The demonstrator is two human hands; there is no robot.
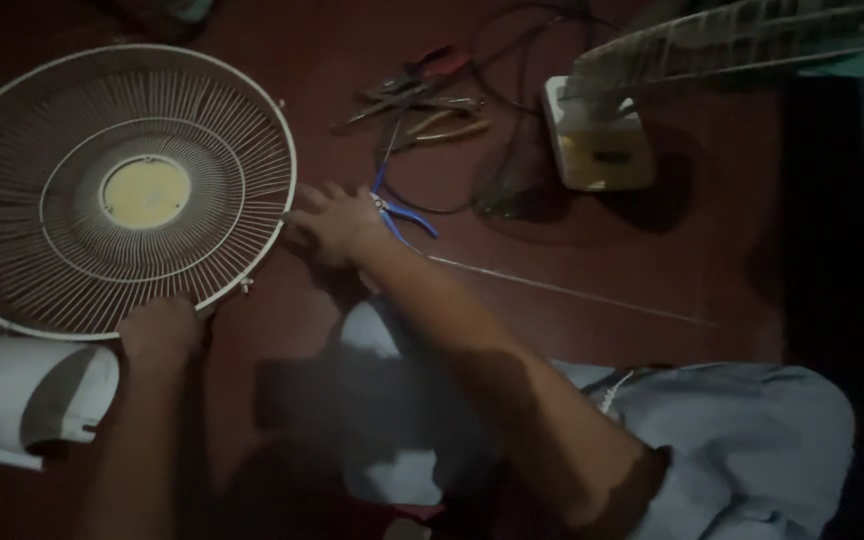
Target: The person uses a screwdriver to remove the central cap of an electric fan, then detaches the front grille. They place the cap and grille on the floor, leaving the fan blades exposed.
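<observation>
Dark red floor [652, 260] | far left: round wire fan guard [122, 190] | far centre: pliers and hand tools [422, 100] | far right: fan base [597, 140] | near left: white plastic housing [22, 395]

Head cam — looks down, near floor.

Left hand [159, 328] curled palm-down, right hand [330, 222] outstretched with fingers spread flat.
</observation>
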